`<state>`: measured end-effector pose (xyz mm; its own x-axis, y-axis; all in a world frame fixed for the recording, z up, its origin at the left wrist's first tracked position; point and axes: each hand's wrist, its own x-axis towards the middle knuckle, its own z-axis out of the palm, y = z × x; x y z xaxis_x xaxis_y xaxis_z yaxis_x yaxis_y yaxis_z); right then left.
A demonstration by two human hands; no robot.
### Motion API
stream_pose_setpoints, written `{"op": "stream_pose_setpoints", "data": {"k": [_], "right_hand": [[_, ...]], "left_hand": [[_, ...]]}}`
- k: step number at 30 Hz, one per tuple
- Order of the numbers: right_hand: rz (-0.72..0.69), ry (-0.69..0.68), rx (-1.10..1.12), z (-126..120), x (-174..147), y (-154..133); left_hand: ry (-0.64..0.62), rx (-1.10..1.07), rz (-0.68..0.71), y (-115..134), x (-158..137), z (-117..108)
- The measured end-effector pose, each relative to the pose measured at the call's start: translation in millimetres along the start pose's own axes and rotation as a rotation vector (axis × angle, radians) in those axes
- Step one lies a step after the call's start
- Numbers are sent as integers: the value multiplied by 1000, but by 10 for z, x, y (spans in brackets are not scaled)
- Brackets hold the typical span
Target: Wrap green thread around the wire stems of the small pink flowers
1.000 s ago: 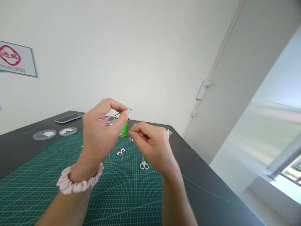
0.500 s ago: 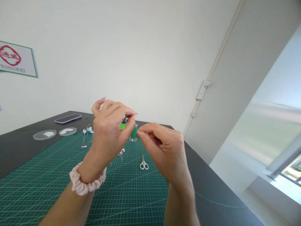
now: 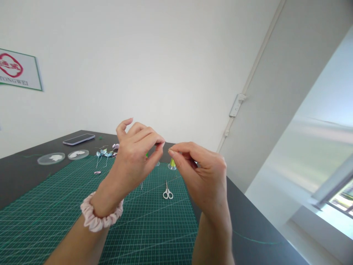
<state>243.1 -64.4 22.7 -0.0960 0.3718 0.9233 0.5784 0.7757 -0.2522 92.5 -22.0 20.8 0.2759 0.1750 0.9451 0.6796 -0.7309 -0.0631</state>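
My left hand [image 3: 138,156], with a pale pink scrunchie [image 3: 95,221] round its wrist, is raised over the mat with thumb and index finger pinched together. Close by on the right, my right hand [image 3: 202,173] pinches at the same height. Whatever lies between either pair of fingertips is too fine to make out. The two hands are slightly apart. Behind the right fingertips stands a yellow-green thread spool [image 3: 172,164], partly covered. White-handled scissors [image 3: 167,193] lie below and between the hands on the green cutting mat [image 3: 149,224].
Left of the hands lie light-blue leaf-like pieces on thin stems [image 3: 103,152] and a small pink oval piece [image 3: 97,172]. Two shallow clear dishes [image 3: 44,160] hold white material. A phone [image 3: 78,139] rests farther back. Green thread [image 3: 253,239] trails on the dark table at right.
Both hands have shifted a little to the right, still pinching. The yellow-green spool now shows, while the green spool is mostly covered by my left hand.
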Motion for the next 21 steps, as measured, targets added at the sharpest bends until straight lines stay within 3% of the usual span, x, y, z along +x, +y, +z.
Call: {"op": "stream_pose_setpoints", "data": {"k": [12,21], "right_hand": [[70,27,34,-55,13,105],[164,23,250,-85,15,191]], "left_hand": [[-225,-262,24,9,-5,-29],[-334,-501,11,41,6,-95]]}}
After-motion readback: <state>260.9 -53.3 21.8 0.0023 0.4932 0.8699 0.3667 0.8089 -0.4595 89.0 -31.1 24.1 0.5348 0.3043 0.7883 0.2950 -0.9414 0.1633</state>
